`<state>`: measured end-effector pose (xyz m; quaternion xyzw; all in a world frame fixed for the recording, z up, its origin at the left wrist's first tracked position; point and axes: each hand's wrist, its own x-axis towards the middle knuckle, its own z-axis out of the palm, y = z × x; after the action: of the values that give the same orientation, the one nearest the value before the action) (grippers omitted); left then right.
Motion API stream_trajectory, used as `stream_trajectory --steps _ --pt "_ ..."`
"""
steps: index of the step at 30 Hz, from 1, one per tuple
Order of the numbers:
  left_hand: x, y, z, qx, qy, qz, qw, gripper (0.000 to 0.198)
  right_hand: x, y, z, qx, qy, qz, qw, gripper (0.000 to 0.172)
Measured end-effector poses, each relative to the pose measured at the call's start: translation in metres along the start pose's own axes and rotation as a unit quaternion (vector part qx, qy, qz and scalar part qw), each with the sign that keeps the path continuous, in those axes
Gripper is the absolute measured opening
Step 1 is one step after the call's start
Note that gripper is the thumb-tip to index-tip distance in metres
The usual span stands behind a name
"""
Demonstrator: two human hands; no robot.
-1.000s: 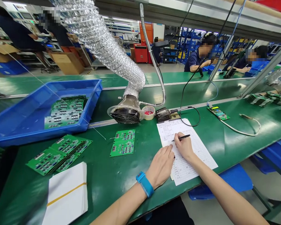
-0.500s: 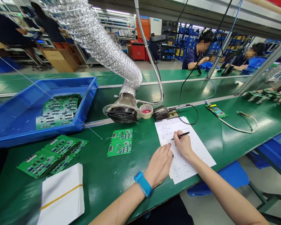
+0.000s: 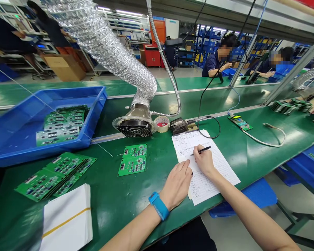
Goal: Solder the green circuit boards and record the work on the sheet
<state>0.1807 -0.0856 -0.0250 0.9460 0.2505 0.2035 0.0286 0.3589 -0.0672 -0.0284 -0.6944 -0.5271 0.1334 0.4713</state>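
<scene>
My right hand (image 3: 204, 161) is closed on a black pen (image 3: 202, 150), its tip resting on a printed paper form (image 3: 219, 164) that lies on the green bench. My left hand (image 3: 176, 184), with a blue wristband, lies flat with fingers stretched out, pressing the form's left edge. A green circuit board (image 3: 133, 159) lies on the bench just left of the form.
A blue tray (image 3: 21, 125) holding circuit boards sits at the left, with a fanned stack of boards (image 3: 56, 170) and a banded white paper bundle (image 3: 65, 218) in front. A silver fume duct with fan (image 3: 134, 123), tape roll (image 3: 162, 123) and solder stand (image 3: 179, 125) stand behind. Other people work farther back.
The view has drifted slightly, so everything sits a little further left. Both hands stay on the form, and the pen has barely shifted.
</scene>
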Motion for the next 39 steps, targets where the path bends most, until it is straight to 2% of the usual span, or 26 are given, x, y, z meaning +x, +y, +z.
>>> stream_trajectory --steps 14,18,21,23,26,29,33,39 --pt "0.001 -0.001 -0.001 -0.007 -0.005 -0.002 1.000 0.013 -0.001 -0.001 -0.001 -0.010 0.014 -0.010 1.000 0.038" --pt "0.001 -0.001 -0.001 0.000 -0.006 -0.004 1.000 0.013 -0.001 -0.004 -0.004 0.001 0.046 -0.002 0.999 0.041" --pt "0.000 -0.002 0.000 -0.002 -0.003 -0.004 1.000 0.014 0.001 -0.009 -0.015 0.017 0.073 0.009 0.997 0.043" --pt "0.000 -0.002 0.000 -0.003 -0.003 -0.001 1.000 0.014 0.004 -0.014 -0.025 0.043 0.060 0.024 0.997 0.043" --pt "0.001 -0.002 -0.001 0.001 -0.008 0.004 1.000 0.014 0.010 -0.018 -0.037 0.088 -0.012 0.048 0.995 0.038" --pt "0.003 -0.002 -0.003 0.003 -0.010 0.003 1.000 0.013 0.013 -0.015 -0.039 0.093 -0.070 0.047 0.992 0.040" --pt "0.003 -0.001 -0.005 0.001 -0.008 -0.002 1.000 0.015 0.008 -0.005 -0.031 0.081 -0.045 0.045 0.995 0.044" --pt "0.003 -0.002 -0.006 0.003 -0.012 -0.006 1.000 0.012 0.003 -0.002 -0.023 0.059 -0.002 0.016 0.998 0.041"
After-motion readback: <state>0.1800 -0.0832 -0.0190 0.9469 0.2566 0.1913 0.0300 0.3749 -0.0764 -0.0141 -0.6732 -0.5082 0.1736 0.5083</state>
